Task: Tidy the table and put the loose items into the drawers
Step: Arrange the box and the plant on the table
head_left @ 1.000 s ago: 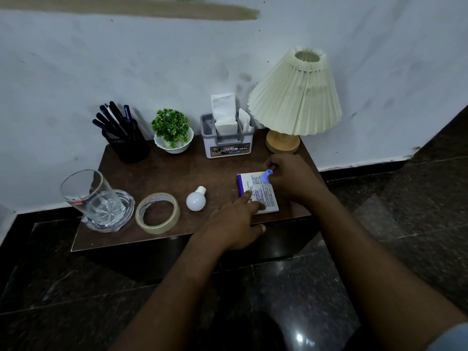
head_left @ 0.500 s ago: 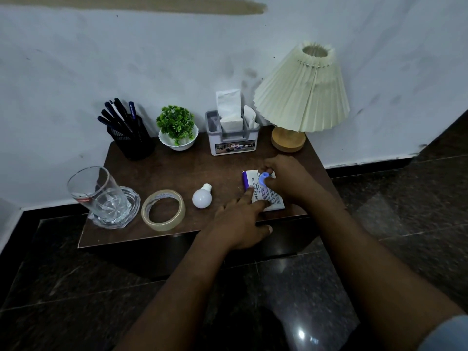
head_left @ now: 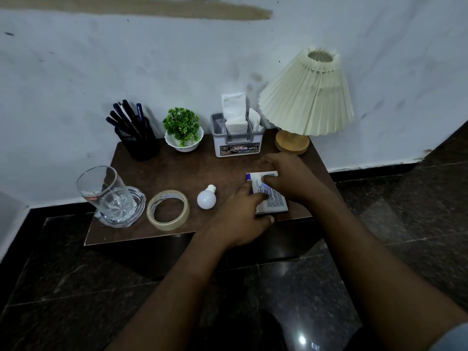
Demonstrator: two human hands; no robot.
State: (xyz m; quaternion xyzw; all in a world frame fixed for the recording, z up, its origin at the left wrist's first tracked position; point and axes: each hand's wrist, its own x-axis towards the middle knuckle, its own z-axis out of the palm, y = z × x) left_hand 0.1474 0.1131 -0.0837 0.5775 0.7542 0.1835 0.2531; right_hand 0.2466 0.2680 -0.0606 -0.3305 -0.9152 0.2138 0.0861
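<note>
A flat white and purple box (head_left: 274,201) lies at the front right of the small brown table (head_left: 177,171). My right hand (head_left: 291,179) holds the box's far end, thumb on its top face. My left hand (head_left: 240,216) holds its near left side, with fingers over the top and the thumb at the front edge. Both hands hide much of the box. To its left lie a small white bulb (head_left: 206,198) and a roll of clear tape (head_left: 168,210).
A drinking glass (head_left: 103,188) stands tilted in a glass dish (head_left: 131,211) at the front left. Along the wall stand a black pen holder (head_left: 139,141), a potted plant (head_left: 183,129), a grey tissue organiser (head_left: 238,144) and a pleated lamp (head_left: 307,97). Dark stone floor surrounds the table.
My left hand has slid further onto the box. My right hand's thumb has settled flatter on its far end. The box, bulb and tape stay in place.
</note>
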